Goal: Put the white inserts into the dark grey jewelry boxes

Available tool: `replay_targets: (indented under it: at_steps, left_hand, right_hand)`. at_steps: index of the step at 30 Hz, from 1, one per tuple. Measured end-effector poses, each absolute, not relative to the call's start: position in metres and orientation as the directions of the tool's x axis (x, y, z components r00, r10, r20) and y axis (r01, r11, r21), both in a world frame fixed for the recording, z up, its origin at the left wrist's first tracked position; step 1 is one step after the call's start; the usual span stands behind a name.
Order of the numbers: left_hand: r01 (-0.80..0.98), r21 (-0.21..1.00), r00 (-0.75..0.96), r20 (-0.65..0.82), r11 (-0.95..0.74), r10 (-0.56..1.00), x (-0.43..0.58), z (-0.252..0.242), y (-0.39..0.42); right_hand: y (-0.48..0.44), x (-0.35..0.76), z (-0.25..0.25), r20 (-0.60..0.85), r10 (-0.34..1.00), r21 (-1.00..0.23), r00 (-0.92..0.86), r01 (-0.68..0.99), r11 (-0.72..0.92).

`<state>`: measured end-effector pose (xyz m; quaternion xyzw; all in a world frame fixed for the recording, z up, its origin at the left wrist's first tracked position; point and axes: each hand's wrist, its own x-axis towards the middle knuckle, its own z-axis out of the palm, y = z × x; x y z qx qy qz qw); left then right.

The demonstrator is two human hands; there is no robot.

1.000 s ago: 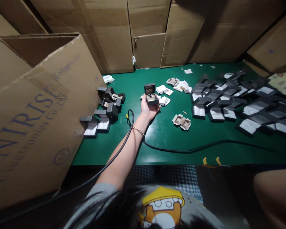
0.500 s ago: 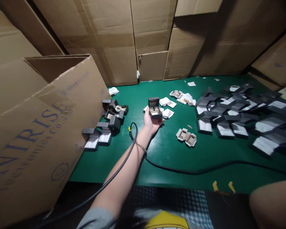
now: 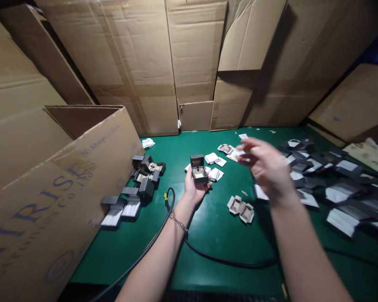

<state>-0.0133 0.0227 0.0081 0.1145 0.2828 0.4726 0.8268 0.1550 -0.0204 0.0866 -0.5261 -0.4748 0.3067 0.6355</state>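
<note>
My left hand (image 3: pixel 193 188) is held out over the green table (image 3: pixel 208 235), palm up, fingers closed around a small dark hinged box (image 3: pixel 199 170) whose lid stands open. My right hand (image 3: pixel 266 165) hovers to the right of it, raised above the table and smeared by motion; its fingers look loosely spread and I see nothing in them. A few white folded cards (image 3: pixel 214 159) lie just behind the box. Two beige box inserts (image 3: pixel 241 208) lie on the table below my right hand.
A big tilted cardboard carton (image 3: pixel 50 188) fills the left side. Several open dark boxes (image 3: pixel 138 188) sit beside it, and a larger heap of dark boxes (image 3: pixel 340 184) covers the right. A black cable (image 3: pixel 214 258) crosses the table. Cardboard boxes (image 3: pixel 189 63) wall off the back.
My right arm has come into view from the lower right and risen over the table beside the box. My left hand still holds the open box; the view has tilted upward.
</note>
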Motion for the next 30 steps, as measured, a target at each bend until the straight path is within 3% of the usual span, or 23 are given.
replay_targets:
  at_steps: [2, 4, 8, 12, 16, 22, 26, 30]
  left_hand:
    - [-0.713, 0.462, 0.392, -0.362, 0.528, 0.846, -0.012, 0.008, 0.023]
    - [-0.707, 0.467, 0.387, -0.373, 0.531, 0.843, -0.012, 0.010, 0.023]
    - [-0.696, 0.479, 0.381, -0.385, 0.534, 0.841, -0.012, 0.013, 0.022]
    - [-0.681, 0.498, 0.386, -0.379, 0.537, 0.841, -0.013, 0.013, 0.022]
    - [-0.667, 0.515, 0.368, -0.399, 0.538, 0.840, -0.013, 0.013, 0.021]
    - [-0.649, 0.533, 0.352, -0.421, 0.542, 0.836, -0.011, 0.015, 0.020]
    - [-0.643, 0.534, 0.361, -0.421, 0.550, 0.832, -0.011, 0.015, 0.019]
    - [-0.641, 0.526, 0.369, -0.427, 0.559, 0.826, -0.012, 0.016, 0.019]
  right_hand:
    - [-0.008, 0.153, 0.064, 0.122, 0.908, -0.955, 0.400, 0.297, -0.002]
    - [0.003, 0.150, 0.038, 0.044, 0.899, -0.822, 0.437, 0.527, -0.216]
    - [0.011, 0.147, 0.005, 0.062, 0.939, -0.543, 0.337, 0.801, -0.252]
    - [0.009, 0.147, 0.004, 0.031, 0.943, -0.467, 0.330, 0.839, -0.279]
    - [0.009, 0.148, 0.006, -0.008, 0.924, -0.534, 0.382, 0.780, -0.327]
    - [0.008, 0.155, 0.003, 0.124, 0.877, -0.765, 0.465, 0.608, -0.214]
    - [0.009, 0.155, 0.008, -0.015, 0.851, -0.956, 0.525, 0.243, -0.167]
    - [0.007, 0.150, 0.016, -0.134, 0.868, -0.986, 0.479, -0.148, -0.070]
